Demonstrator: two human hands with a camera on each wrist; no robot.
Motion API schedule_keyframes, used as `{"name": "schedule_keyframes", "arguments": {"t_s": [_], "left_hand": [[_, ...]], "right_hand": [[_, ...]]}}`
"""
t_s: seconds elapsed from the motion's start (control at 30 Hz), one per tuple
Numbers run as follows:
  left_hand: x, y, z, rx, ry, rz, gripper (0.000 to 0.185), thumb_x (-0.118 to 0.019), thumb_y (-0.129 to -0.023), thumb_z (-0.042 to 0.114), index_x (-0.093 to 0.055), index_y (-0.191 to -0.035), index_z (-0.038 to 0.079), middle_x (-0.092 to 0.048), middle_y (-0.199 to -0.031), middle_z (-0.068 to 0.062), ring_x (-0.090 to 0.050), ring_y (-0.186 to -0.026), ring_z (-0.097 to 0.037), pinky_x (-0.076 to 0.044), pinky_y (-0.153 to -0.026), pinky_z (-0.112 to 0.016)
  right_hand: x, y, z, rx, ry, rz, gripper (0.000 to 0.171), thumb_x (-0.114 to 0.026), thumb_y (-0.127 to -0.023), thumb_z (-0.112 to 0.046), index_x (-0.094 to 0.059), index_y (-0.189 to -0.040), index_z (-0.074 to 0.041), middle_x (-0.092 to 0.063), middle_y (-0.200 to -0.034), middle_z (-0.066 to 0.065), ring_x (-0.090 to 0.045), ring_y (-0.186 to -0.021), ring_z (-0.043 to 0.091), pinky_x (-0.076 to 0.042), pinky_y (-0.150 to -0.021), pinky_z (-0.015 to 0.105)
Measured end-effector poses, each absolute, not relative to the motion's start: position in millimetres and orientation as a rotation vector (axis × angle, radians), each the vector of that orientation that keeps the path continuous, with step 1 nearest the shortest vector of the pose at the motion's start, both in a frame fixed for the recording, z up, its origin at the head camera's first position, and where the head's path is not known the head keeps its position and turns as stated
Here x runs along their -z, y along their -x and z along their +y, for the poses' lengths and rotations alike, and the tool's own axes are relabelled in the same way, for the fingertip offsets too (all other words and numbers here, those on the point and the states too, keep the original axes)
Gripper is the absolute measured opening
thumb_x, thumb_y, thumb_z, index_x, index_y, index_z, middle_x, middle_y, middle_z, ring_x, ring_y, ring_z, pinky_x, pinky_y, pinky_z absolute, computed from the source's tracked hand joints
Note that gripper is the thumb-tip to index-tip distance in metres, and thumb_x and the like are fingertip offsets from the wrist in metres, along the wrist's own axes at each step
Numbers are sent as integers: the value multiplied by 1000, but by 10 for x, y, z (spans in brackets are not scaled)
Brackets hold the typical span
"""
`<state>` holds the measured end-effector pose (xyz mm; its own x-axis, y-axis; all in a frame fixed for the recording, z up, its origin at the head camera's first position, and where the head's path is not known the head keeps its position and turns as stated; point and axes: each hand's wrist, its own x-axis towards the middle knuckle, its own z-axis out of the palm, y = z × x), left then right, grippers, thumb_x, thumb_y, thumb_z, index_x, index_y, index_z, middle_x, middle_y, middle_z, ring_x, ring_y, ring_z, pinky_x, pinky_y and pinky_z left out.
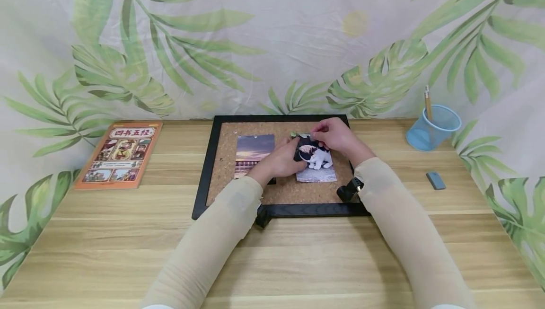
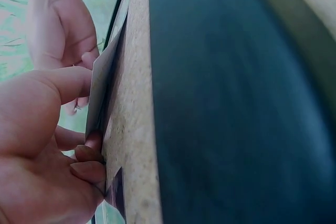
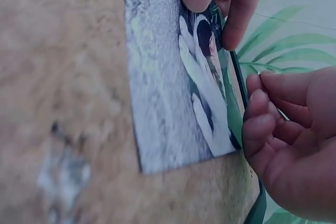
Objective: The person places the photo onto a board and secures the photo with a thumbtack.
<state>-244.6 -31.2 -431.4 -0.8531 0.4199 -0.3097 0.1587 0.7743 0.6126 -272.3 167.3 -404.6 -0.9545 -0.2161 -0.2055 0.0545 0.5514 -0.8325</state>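
Observation:
A photo of a black-and-white cat (image 1: 317, 157) lies over the cork board (image 1: 281, 195) in its black frame. My left hand (image 1: 283, 160) holds this photo at its left side, the thumb on its face in the right wrist view. Seen from the left wrist, the photo (image 2: 100, 87) is lifted off the cork with fingertips at its edge. Close to the photo's top edge, my right hand (image 1: 336, 135) has thumb and finger pinched on a tiny pin, mostly hidden by the fingertips (image 3: 254, 82). A sunset photo (image 1: 254, 150) is on the board's left part, with a small whitish pin at its top.
An orange book (image 1: 121, 155) lies at the left of the wooden table (image 1: 294, 261). At the right stand a blue mesh cup (image 1: 432, 129) with pencils (image 1: 427, 103) in it and, nearer, a blue-grey eraser (image 1: 435, 180). Leaf-patterned cloth (image 1: 289, 39) hangs behind.

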Motion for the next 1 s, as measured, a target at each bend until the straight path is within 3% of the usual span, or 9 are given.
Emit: {"name": "schedule_keyframes", "arguments": {"t_s": [0.17,0.37,0.63,0.83,1.0], "left_hand": [[4329,2437,-315,-833,-457,2540,92,-70,-102,37,-21,-172,4,-17,-178,-26,-25,-165,-39,-28,-133,-49],[4383,2456,-317,-846,-469,2544,93,-71,-101,36,-22,-172,5,-21,-177,-25,-27,-164,-38,-29,-132,-47],[4381,2461,-334,-857,-467,2528,92,-70,-102,36,-20,-173,6,-18,-178,-25,-26,-164,-38,-30,-132,-50],[4348,2438,-336,-841,-477,2545,93,-70,-101,36,-21,-172,4,-25,-173,-26,-32,-161,-38,-33,-131,-48],[4375,2450,-325,-839,-478,2551,94,-71,-101,36,-19,-173,5,-25,-174,-25,-32,-161,-37,-33,-130,-48]], "right_hand": [[4077,2786,1610,1217,152,2609,21,-65,-107,-10,-75,-118,5,-75,-104,15,-61,-79,13,-49,-68,21],[4075,2828,1544,1079,133,2667,23,-63,-108,-13,-77,-119,2,-77,-117,20,-64,-99,24,-50,-82,30],[4042,2866,1437,986,69,2719,24,-64,-107,-14,-80,-114,2,-78,-113,18,-64,-103,25,-52,-91,36],[4028,2907,1382,920,14,2712,24,-63,-106,-16,-79,-116,0,-77,-116,17,-64,-107,25,-53,-100,40],[3984,2926,1381,909,-52,2678,24,-65,-106,-17,-79,-117,-1,-76,-112,14,-64,-106,25,-53,-100,40]]}}
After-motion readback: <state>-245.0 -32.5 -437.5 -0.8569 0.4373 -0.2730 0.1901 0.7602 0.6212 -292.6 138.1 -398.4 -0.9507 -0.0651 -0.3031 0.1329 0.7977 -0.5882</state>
